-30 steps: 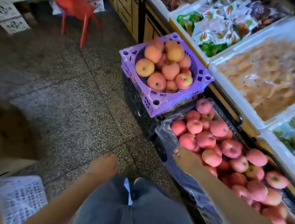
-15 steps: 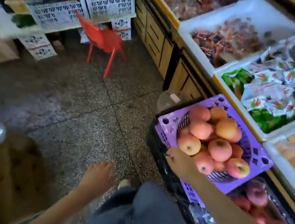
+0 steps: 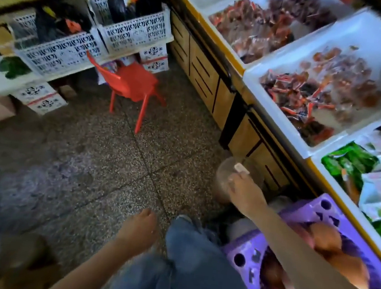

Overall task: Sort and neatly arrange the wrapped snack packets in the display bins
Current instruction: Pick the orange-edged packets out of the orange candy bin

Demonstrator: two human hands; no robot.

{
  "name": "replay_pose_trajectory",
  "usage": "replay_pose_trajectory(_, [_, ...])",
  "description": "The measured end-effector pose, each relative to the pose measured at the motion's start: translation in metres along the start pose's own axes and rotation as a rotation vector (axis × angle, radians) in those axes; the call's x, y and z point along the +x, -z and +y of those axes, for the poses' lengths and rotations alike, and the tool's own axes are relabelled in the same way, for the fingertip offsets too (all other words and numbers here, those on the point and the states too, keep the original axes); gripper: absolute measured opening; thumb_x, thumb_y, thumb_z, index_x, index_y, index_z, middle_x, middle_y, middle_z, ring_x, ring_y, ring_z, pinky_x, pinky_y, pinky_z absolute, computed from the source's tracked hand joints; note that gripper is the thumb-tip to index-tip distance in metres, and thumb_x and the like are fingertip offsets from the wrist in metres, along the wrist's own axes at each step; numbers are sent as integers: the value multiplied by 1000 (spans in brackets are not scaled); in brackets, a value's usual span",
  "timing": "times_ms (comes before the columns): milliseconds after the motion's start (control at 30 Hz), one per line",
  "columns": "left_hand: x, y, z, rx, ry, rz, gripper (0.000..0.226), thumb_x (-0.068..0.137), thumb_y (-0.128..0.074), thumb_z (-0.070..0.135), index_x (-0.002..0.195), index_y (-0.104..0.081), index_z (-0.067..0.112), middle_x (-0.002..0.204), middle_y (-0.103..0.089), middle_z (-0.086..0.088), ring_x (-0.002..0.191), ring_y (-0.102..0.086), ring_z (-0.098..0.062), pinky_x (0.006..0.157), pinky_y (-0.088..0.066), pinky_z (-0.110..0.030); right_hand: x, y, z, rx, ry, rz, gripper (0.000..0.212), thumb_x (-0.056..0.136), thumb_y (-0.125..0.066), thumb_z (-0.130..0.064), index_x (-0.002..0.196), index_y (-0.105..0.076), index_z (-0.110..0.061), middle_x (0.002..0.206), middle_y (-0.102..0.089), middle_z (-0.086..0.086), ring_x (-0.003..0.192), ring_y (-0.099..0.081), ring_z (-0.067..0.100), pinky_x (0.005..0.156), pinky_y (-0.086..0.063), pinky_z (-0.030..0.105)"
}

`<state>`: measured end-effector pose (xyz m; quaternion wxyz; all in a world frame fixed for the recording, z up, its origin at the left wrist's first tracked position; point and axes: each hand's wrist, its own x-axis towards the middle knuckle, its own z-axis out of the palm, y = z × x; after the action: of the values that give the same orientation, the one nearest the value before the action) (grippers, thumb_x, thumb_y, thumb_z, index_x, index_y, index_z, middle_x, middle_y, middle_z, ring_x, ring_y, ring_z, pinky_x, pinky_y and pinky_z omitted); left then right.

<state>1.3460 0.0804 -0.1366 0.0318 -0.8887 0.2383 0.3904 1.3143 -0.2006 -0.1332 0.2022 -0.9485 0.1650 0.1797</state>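
Red-wrapped snack packets (image 3: 308, 98) lie jumbled in white plastic display bins (image 3: 252, 76), unsorted. Left hand (image 3: 137, 226) hangs loose and empty, apparently idle; right hand (image 3: 243, 193) meets a clear plastic tub (image 3: 225, 172), grip untellable.

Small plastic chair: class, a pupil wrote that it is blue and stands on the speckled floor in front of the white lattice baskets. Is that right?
Not quite. The head view shows that the small plastic chair is red, not blue. The rest holds: it stands on the speckled floor in front of the white lattice baskets.
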Motion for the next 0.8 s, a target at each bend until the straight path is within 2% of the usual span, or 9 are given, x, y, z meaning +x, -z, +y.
replay_pose_trajectory(167, [84,109,-12,48,-36,60,34,99,-41,32,127,-48,13,130,-50,-9,123,-50,-28,99,-39,-37,104,62,11,19,-81,27,30,98,-44,-27,124,-52,-15,127,-47,5,119,-47,24,97,-42,36])
replay_pose_trajectory(400, [205,252,-41,89,-165,134,32,100,-42,29,127,-51,14,128,-52,-5,122,-49,-26,102,-37,-37,229,121,3,-44,-233,122,35,97,-47,-28,129,-51,-14,127,-53,4,114,-54,22,93,-47,35])
replay_pose_trajectory(533, [269,318,-65,148,-236,139,33,100,-44,31,127,-51,14,127,-53,-5,121,-49,-24,100,-39,-36,285,138,-19,-89,-304,81,34,99,-42,-29,129,-52,-16,131,-52,2,116,-53,21,93,-46,32])
replay_pose_trajectory(633, [304,356,-83,173,-301,96,34,100,-45,32,129,-50,16,128,-53,-3,121,-50,-21,99,-40,-34,317,144,-44,30,-394,55,34,100,-39,-29,129,-49,-16,127,-54,2,112,-55,22,85,-47,31])
replay_pose_trajectory(800, [367,412,-107,292,-366,37,27,100,-42,33,119,-51,16,122,-54,-3,116,-51,-19,96,-40,-32,364,153,-71,148,-412,56,25,98,-41,-31,116,-54,-20,115,-60,1,102,-59,18,84,-50,32])
